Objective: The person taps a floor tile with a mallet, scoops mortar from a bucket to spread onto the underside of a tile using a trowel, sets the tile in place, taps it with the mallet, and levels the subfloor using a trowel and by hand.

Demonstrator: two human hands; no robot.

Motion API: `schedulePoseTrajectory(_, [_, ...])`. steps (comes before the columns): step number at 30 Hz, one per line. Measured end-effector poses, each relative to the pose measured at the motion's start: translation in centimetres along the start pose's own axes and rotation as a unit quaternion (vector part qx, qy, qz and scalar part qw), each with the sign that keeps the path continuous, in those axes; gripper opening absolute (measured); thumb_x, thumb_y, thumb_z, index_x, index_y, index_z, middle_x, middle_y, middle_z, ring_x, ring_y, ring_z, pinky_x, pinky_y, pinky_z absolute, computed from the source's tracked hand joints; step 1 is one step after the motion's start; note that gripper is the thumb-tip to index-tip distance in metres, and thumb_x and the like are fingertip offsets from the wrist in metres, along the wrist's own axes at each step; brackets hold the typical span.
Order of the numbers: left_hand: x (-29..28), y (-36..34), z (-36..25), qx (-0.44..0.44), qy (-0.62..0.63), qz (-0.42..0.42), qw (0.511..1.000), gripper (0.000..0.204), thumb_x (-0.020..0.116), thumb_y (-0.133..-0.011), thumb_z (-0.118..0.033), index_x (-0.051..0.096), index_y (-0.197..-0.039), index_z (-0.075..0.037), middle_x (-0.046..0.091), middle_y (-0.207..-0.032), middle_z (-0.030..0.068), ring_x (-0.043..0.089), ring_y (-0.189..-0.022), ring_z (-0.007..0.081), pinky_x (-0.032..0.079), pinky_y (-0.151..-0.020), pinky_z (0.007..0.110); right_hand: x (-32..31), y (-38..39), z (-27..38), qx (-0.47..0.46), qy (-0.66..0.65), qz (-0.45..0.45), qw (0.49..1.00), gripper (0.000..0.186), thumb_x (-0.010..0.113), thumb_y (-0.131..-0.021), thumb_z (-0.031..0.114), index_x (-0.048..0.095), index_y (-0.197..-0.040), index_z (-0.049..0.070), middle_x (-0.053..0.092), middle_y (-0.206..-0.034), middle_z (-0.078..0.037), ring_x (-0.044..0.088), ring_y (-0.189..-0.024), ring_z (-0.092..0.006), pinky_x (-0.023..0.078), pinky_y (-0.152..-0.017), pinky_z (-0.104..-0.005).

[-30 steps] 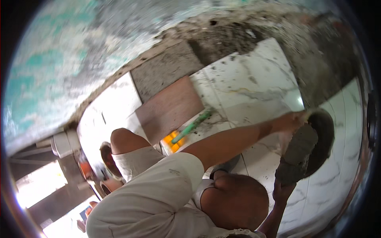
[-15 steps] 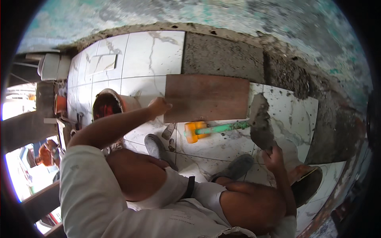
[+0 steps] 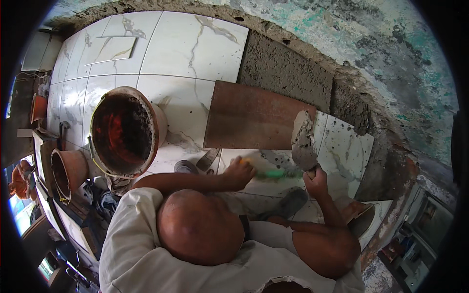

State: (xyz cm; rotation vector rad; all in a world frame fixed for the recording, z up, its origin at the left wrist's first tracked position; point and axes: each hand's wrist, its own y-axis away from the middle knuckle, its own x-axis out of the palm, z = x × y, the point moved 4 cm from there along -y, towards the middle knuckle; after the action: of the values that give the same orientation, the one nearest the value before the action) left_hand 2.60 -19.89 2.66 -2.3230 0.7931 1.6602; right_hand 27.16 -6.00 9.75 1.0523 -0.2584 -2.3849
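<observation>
While the right hand [image 3: 316, 183] wraps its grip round the handle of a mortar-caked trowel [image 3: 304, 141], whose blade overlaps the right end of a reddish-brown board [image 3: 259, 117] in view, the left hand [image 3: 239, 174] curls its grip over the orange head of a blurred, green-handled mallet [image 3: 273, 173]. The mallet lies across white marbled tiles [image 3: 168, 110] in view; whether it touches them is unclear. Left of the board stands a large bucket [image 3: 159, 124].
</observation>
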Motion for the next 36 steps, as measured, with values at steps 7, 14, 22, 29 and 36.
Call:
schedulePoseTrajectory(7, [-3.0, 1.2, 9.4, -0.366, 0.157, -0.236, 0.886, 0.061, 0.078, -0.072, -0.039, 0.053, -0.109, 0.002, 0.051, -0.111, 0.0204, 0.049, -0.105, 0.0384, 0.041, -0.09, 0.05, 1.1, 0.5, -0.3, 0.01, 0.001, 0.026, 1.0, 0.029, 0.06, -0.076, 0.013, 0.051, -0.099, -0.003, 0.06, -0.085, -0.023, 0.06, -0.079, -0.0405, 0.049, -0.073, -0.042])
schedulePoseTrajectory(14, [-3.8, 2.9, 18.1, -0.615, 0.302, -0.214, 0.696, 0.062, 0.081, -0.069, -0.041, 0.059, -0.105, 0.005, 0.062, -0.107, 0.0241, 0.061, -0.1, 0.0349, 0.048, -0.087, 0.041, 4.8, -1.2, -1.1, -0.027, 0.062, -0.01, 0.998, 0.038, 0.065, -0.08, 0.018, 0.048, -0.107, -0.004, 0.06, -0.09, -0.027, 0.059, -0.087, -0.0467, 0.047, -0.075, -0.047])
schedulePoseTrajectory(22, [-3.3, 3.4, 19.6, -0.559, 0.469, -0.056, 0.682, 0.05, 0.076, -0.078, -0.034, 0.063, -0.107, 0.005, 0.067, -0.099, 0.0192, 0.065, -0.093, 0.0267, 0.05, -0.081, 0.037, 6.8, -1.3, -2.4, -0.012, -0.02, -0.01, 1.0, 0.037, 0.067, -0.08, 0.015, 0.047, -0.105, -0.003, 0.06, -0.088, -0.026, 0.06, -0.084, -0.0446, 0.048, -0.074, -0.0466])
schedulePoseTrajectory(29, [-5.2, 2.4, 15.1, -0.32, 0.831, -0.095, 0.446, 0.044, 0.061, -0.092, -0.025, 0.053, -0.122, 0.005, 0.062, -0.115, 0.0165, 0.062, -0.104, 0.0264, 0.05, -0.093, 0.04, 6.7, 0.2, -2.1, -0.016, 0.031, -0.093, 0.995, 0.039, 0.069, -0.081, 0.018, 0.047, -0.106, -0.002, 0.06, -0.087, -0.023, 0.06, -0.08, -0.0427, 0.048, -0.072, -0.0462])
schedulePoseTrajectory(36, [-4.5, 2.5, 11.6, -0.313, 0.875, -0.099, 0.355, 0.054, 0.053, -0.096, -0.039, 0.048, -0.128, 0.004, 0.061, -0.118, 0.017, 0.061, -0.107, 0.0257, 0.05, -0.094, 0.04, 7.6, 1.1, -2.6, 0.018, 0.093, -0.095, 0.991, 0.04, 0.068, -0.085, 0.022, 0.047, -0.108, -0.003, 0.061, -0.092, -0.026, 0.061, -0.088, -0.0427, 0.049, -0.076, -0.0464])
